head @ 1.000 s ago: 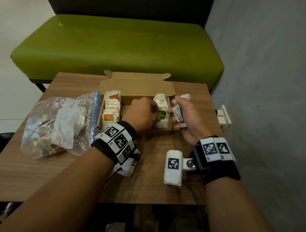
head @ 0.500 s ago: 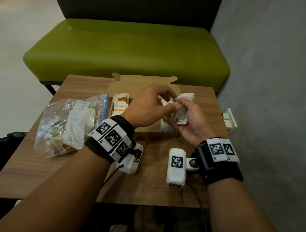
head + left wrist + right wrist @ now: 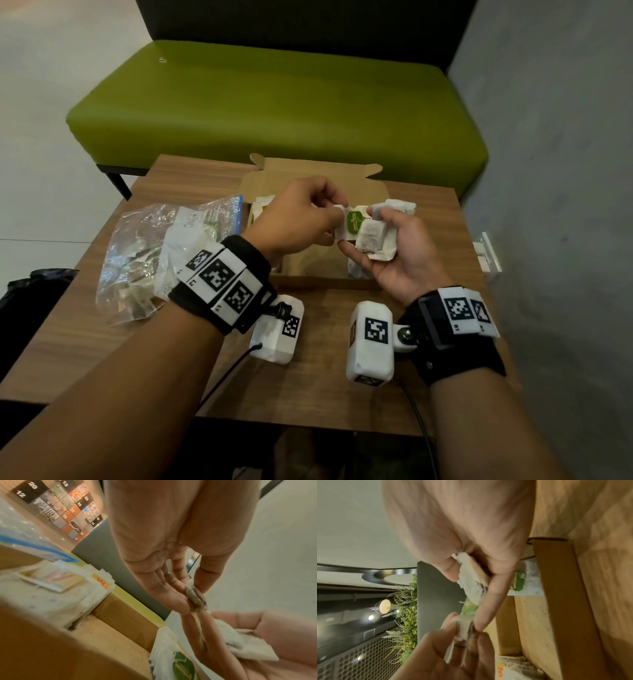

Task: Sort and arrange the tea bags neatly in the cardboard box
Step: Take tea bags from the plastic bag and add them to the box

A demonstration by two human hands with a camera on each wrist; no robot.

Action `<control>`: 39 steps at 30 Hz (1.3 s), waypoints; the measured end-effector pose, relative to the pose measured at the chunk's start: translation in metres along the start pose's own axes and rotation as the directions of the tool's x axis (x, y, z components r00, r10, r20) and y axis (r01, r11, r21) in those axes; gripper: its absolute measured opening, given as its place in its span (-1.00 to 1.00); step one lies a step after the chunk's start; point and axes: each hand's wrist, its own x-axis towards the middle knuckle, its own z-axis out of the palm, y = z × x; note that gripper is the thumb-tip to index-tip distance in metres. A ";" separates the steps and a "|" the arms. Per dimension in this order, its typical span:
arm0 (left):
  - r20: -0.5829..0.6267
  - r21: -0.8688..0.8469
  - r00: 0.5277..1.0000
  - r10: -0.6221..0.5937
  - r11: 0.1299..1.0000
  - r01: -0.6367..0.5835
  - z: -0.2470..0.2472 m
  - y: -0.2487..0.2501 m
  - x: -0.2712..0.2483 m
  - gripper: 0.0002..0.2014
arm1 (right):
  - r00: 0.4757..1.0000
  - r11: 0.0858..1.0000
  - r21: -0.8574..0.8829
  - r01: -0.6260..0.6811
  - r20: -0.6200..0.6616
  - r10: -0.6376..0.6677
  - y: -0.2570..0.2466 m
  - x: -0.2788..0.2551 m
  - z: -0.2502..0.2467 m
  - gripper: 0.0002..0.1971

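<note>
Clutter first: a crinkly clear plastic zip bag (image 3: 161, 253) with a blue strip along its top lies on the left part of the wooden table (image 3: 329, 387), its edge right up against the left wall of the cardboard box (image 3: 318, 274). A green padded bench (image 3: 274, 113) runs behind the table, a grey wall closes off the right side, and some small white thing sits by that wall past the table's right edge, too small to make out.

Both hands hang over the open box and block most of the inside from the head view. The left hand (image 3: 294, 219) is pinching the end of a tea bag with a green label (image 3: 352, 222), thumb and fingertips pressed together on it. The right hand (image 3: 407, 253) is palm-up, cupping a little stack of tea bags (image 3: 376, 236), with fingers curled round the far end and the thumb over the top. The labelled bag bridges the two hands, touching both.

In the box there's a row of paper tea bags with orange and red labels (image 3: 56, 576) packed along the left wall, and more white ones with a green label (image 3: 181, 666) at the right end. The middle of the brown box floor is bare, so that's the open room. The lid flap stands up at the back.

The bags are soft, wrinkled white paper squares; the box is plain matte brown card with straight walls, and the table is wood grain with free surface at the front edge near the wrists.
</note>
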 end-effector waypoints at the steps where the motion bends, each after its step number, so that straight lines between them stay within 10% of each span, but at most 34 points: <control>1: 0.002 -0.055 1.000 -0.011 0.998 0.011 -0.003 0.000 -0.001 -0.86 | 1.000 1.000 0.007 0.004 -0.009 -0.004 0.000 -0.001 0.000 -0.88; 10: 0.014 -0.269 0.998 -0.058 0.961 0.059 -0.010 -0.004 -0.003 -0.66 | 0.994 0.975 -0.199 0.096 -0.033 -0.105 0.008 0.000 0.003 -0.92; 20: 0.018 -0.032 1.000 0.019 0.999 -0.018 -0.011 -0.008 -0.002 -0.92 | 0.933 0.788 -0.513 0.341 0.079 -0.352 0.012 0.000 0.003 -0.87; 30: 0.069 0.253 0.998 0.014 0.967 -0.031 0.022 -0.018 0.002 -0.91 | 0.916 0.890 -0.369 0.267 -0.189 -0.353 -0.002 -0.004 -0.015 -0.81; 39: 0.102 0.563 0.992 -0.074 0.826 0.004 0.036 -0.024 0.008 -0.81 | 0.980 0.987 -0.103 0.126 -0.138 -0.140 -0.012 -0.008 -0.019 -0.84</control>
